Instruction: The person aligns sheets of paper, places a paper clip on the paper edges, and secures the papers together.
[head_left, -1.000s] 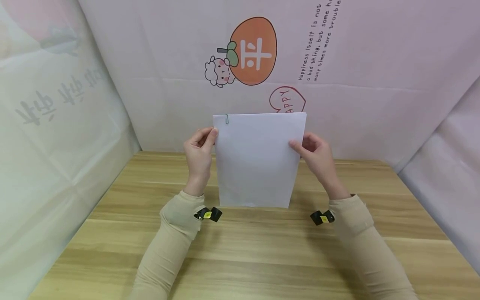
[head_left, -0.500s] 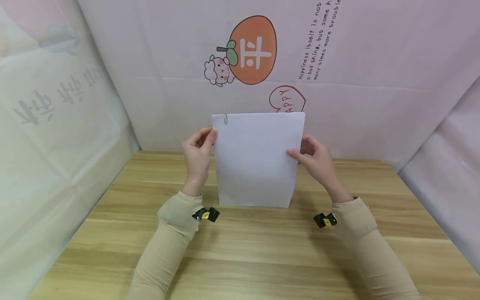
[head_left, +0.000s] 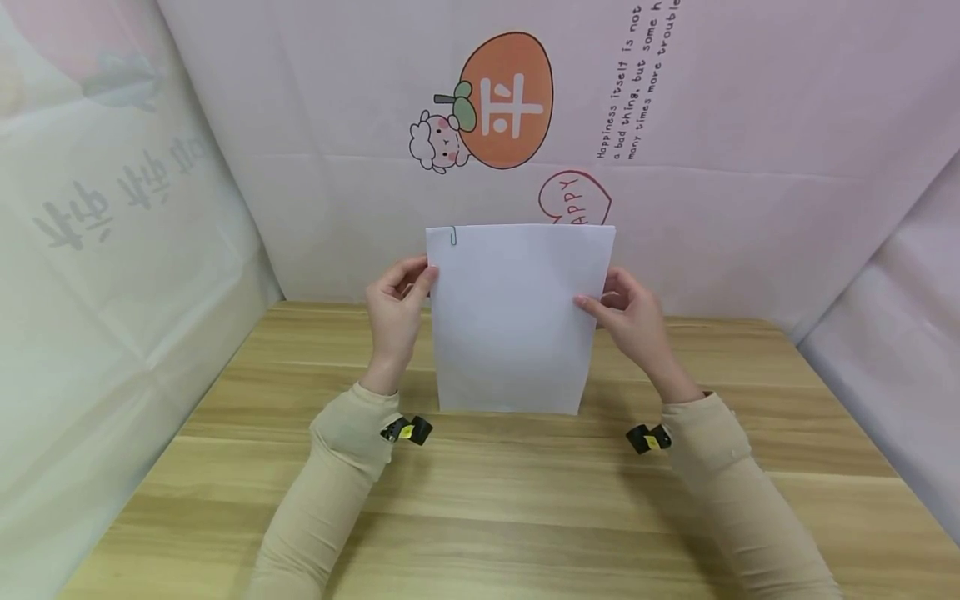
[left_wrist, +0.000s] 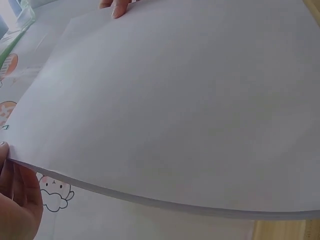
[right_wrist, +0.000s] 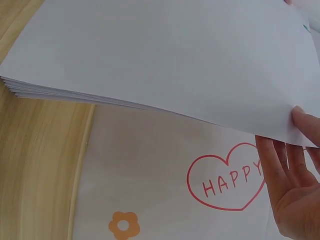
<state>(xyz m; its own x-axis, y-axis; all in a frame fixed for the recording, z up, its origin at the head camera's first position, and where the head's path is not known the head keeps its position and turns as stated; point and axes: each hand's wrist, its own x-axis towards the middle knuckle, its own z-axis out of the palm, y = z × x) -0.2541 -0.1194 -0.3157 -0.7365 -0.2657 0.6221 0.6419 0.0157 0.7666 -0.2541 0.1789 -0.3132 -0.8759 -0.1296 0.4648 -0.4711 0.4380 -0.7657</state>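
A stack of white paper (head_left: 513, 333) is held upright over the table, facing me. A green paper clip (head_left: 453, 236) sits on its top edge near the left corner. My left hand (head_left: 395, 312) pinches the stack's left edge just below that corner, thumb in front and fingers behind. On the opposite edge my right hand (head_left: 636, 327) grips the paper, its thumb flat on the front and the other fingers behind. Several sheet edges of the paper (right_wrist: 55, 94) fan slightly apart at the lower corner in the right wrist view.
The wooden table (head_left: 480, 517) spreads beneath both forearms. Behind it hangs a pale cloth backdrop (head_left: 337, 208) with an orange fruit drawing and a red heart. More white cloth (head_left: 112, 292) closes off the left side, and another cloth (head_left: 892, 317) the right.
My right thumb has slid a little down the paper's right edge. The stack's upper right corner dipped left, then came back. My left hand's hold stays near the clip.
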